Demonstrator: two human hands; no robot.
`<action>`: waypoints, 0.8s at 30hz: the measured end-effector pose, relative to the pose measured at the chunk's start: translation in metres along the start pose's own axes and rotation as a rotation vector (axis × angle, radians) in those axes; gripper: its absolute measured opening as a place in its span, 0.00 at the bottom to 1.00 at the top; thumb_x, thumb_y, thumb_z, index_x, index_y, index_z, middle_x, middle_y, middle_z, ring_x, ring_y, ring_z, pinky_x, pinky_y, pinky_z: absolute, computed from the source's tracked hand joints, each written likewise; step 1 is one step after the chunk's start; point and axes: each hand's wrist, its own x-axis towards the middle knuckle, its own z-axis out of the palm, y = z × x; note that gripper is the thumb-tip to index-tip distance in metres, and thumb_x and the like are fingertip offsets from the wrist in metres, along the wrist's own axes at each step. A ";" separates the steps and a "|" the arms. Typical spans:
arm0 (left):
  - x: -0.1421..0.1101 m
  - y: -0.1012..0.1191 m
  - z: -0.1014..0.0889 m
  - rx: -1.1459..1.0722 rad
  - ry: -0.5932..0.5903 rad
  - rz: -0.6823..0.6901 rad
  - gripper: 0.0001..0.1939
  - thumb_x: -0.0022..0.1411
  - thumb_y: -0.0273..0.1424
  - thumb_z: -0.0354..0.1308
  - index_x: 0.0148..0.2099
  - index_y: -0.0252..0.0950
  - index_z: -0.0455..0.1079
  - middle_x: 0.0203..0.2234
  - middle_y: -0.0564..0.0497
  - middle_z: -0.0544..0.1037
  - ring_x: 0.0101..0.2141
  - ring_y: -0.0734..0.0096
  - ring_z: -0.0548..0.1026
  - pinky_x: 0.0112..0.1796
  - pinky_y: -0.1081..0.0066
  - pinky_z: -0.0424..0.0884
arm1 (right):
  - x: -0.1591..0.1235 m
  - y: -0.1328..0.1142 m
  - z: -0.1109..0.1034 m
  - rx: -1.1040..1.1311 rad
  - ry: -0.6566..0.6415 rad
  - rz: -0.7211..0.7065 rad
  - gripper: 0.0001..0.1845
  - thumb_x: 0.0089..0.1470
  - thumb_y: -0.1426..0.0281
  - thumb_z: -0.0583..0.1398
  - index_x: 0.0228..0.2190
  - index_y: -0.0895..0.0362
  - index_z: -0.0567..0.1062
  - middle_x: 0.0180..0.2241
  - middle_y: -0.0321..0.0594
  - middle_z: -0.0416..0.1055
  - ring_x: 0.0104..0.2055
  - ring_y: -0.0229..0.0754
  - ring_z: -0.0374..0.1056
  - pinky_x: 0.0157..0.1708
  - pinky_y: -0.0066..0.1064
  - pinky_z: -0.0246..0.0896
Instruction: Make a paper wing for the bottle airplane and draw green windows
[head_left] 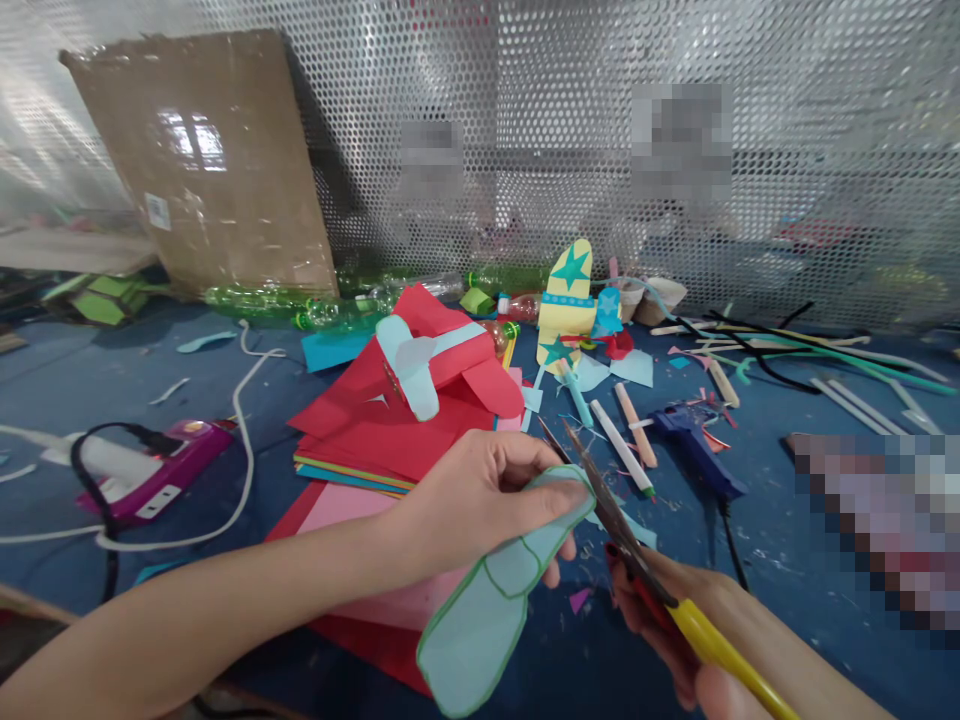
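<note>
My left hand (pixel 517 500) pinches a light blue paper cutout (pixel 476 640) between thumb and fingers. Green marker lines run along its rounded outline and across its middle. Closed around a pair of scissors (pixel 611 505) with yellow and red handles is my right hand (pixel 697 600). The blades are slightly apart, their edge close beside the upper end of the cutout; whether they touch the paper I cannot tell. Behind my left hand, a red paper airplane (pixel 480 365) with light blue parts lies on a stack of coloured paper (pixel 375 440).
A blue glue gun (pixel 694 440), markers (pixel 622 445) and paper scraps lie beyond my right hand. At left sits a purple power strip (pixel 172 470) with loose cords. Plastic bottles (pixel 262 300), a yellow paper rocket (pixel 568 310) and a cardboard sheet (pixel 202 170) stand along the perforated screen.
</note>
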 end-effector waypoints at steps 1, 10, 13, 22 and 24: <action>0.000 0.000 0.000 -0.002 -0.001 -0.002 0.09 0.65 0.26 0.59 0.30 0.34 0.70 0.19 0.57 0.78 0.17 0.81 0.76 0.18 0.84 0.70 | 0.000 0.000 0.000 -0.003 0.000 0.008 0.45 0.42 0.25 0.41 0.30 0.52 0.66 0.26 0.39 0.68 0.20 0.40 0.60 0.20 0.31 0.58; 0.001 0.000 0.000 0.000 -0.004 0.007 0.11 0.65 0.27 0.60 0.29 0.34 0.69 0.18 0.57 0.78 0.17 0.81 0.75 0.18 0.84 0.70 | -0.003 -0.009 -0.003 0.012 0.017 0.011 0.44 0.45 0.26 0.41 0.29 0.52 0.69 0.24 0.39 0.71 0.22 0.42 0.62 0.23 0.32 0.60; 0.001 0.000 0.000 0.001 -0.004 0.014 0.11 0.65 0.28 0.60 0.29 0.34 0.69 0.19 0.57 0.78 0.17 0.81 0.76 0.18 0.84 0.70 | -0.001 -0.009 -0.002 0.031 0.011 0.026 0.45 0.43 0.25 0.41 0.28 0.53 0.67 0.24 0.40 0.69 0.25 0.43 0.63 0.22 0.31 0.60; 0.002 -0.003 -0.002 -0.010 -0.003 0.011 0.10 0.63 0.30 0.63 0.30 0.34 0.70 0.19 0.56 0.78 0.17 0.80 0.75 0.19 0.82 0.70 | 0.003 -0.009 -0.004 -0.068 0.055 -0.119 0.41 0.46 0.27 0.44 0.26 0.53 0.67 0.22 0.36 0.61 0.22 0.41 0.59 0.21 0.31 0.59; 0.002 -0.003 -0.002 -0.008 -0.003 0.009 0.10 0.63 0.30 0.63 0.30 0.34 0.70 0.19 0.56 0.78 0.17 0.80 0.75 0.19 0.82 0.70 | 0.002 -0.008 -0.004 -0.080 0.068 -0.123 0.41 0.47 0.28 0.45 0.26 0.53 0.68 0.22 0.36 0.61 0.24 0.42 0.60 0.21 0.31 0.60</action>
